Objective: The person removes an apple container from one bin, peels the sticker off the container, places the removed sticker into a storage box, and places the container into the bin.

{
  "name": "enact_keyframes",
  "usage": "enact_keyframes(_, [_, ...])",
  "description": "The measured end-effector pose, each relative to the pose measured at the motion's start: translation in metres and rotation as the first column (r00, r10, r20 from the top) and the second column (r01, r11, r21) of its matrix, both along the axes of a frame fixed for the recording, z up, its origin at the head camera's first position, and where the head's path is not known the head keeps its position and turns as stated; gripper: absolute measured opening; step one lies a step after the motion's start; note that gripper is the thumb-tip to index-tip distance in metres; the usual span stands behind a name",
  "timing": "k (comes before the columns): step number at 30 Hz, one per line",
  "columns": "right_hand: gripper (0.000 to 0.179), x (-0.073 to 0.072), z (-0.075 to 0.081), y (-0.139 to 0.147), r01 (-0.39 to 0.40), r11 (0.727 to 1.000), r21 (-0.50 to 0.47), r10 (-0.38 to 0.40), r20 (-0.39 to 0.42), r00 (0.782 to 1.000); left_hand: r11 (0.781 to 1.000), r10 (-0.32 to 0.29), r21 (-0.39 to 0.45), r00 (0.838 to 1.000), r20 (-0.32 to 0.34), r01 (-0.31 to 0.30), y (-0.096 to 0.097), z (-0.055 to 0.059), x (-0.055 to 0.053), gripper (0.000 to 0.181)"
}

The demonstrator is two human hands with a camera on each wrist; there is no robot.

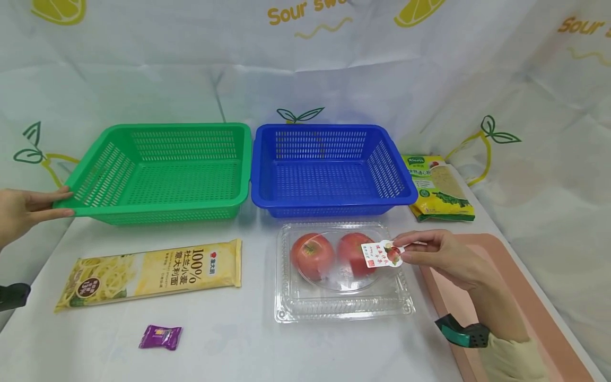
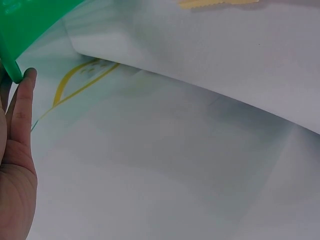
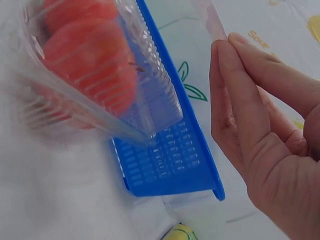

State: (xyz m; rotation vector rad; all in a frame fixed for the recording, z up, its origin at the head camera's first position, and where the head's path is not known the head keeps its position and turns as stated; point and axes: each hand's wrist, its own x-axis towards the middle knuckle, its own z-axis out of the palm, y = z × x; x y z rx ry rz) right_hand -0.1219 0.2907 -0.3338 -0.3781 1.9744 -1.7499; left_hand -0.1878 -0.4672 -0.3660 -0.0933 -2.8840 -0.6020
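Observation:
At the far left of the head view, my left hand (image 1: 21, 212) pinches the near left corner of a green plastic basket (image 1: 243, 175) between thumb and fingers. The left wrist view shows the fingertips at the green rim (image 2: 16, 75). My right hand (image 1: 441, 254) pinches the right end of a small white label (image 1: 377, 254) printed with red characters and a fruit picture. In the head view, that label overlaps a clear plastic box (image 1: 343, 307) with two red apples (image 1: 312, 257) inside. The right wrist view has the label (image 3: 212, 20) upright between thumb and fingertips.
A blue basket (image 1: 334, 202) stands right of the green one, with a yellow Knorr packet (image 1: 441, 191) beside it. Nearer lie a spaghetti packet (image 1: 153, 273) and a purple-wrapped sweet (image 1: 160, 337). A pink tray (image 1: 487, 249) lies under the right forearm.

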Motion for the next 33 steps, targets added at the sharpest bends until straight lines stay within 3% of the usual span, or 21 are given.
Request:
enact_keyframes(5, [0.034, 0.002, -0.001, 0.014, 0.006, 1.000, 0.018, -0.007, 0.022, 1.000, 1.000, 0.007, -0.005, 1.000, 0.002, -0.007, 0.014, 0.011, 0.007, 0.048])
enact_keyframes(10, [0.027, 0.005, 0.000, 0.025, 0.125, 0.978, 0.167, -0.135, 0.047, 0.990, 1.000, -0.002, -0.013, 1.000, 0.005, 0.002, 0.015, 0.011, 0.007, 0.048])
enact_keyframes(14, [0.026, 0.009, 0.000, 0.032, 0.198, 0.950, 0.241, -0.200, -0.017, 0.980, 1.000, -0.012, -0.012, 1.000, 0.014, 0.012, 0.012, 0.009, 0.005, 0.049])
enact_keyframes(18, [0.025, 0.011, -0.003, 0.040, 0.229, 0.946, 0.230, -0.213, -0.094, 0.973, 1.000, -0.011, -0.009, 1.000, 0.003, 0.011, 0.010, 0.006, 0.004, 0.049])
enact_keyframes(26, [0.028, 0.010, -0.008, 0.054, 0.192, 0.970, 0.148, -0.174, -0.127, 0.977, 1.000, -0.016, -0.001, 0.998, -0.065, 0.016, 0.006, 0.004, 0.004, 0.052])
enact_keyframes(30, [0.031, 0.008, -0.013, 0.066, 0.100, 0.994, 0.038, -0.095, -0.109, 0.989, 1.000, -0.008, 0.006, 0.999, -0.051, 0.009, 0.006, 0.002, 0.002, 0.051])
enact_keyframes(33, [0.035, 0.005, -0.018, 0.075, 0.022, 0.998, -0.062, -0.028, -0.091, 0.995, 1.000, -0.006, 0.008, 0.999, -0.044, 0.007, 0.005, 0.001, 0.002, 0.051])
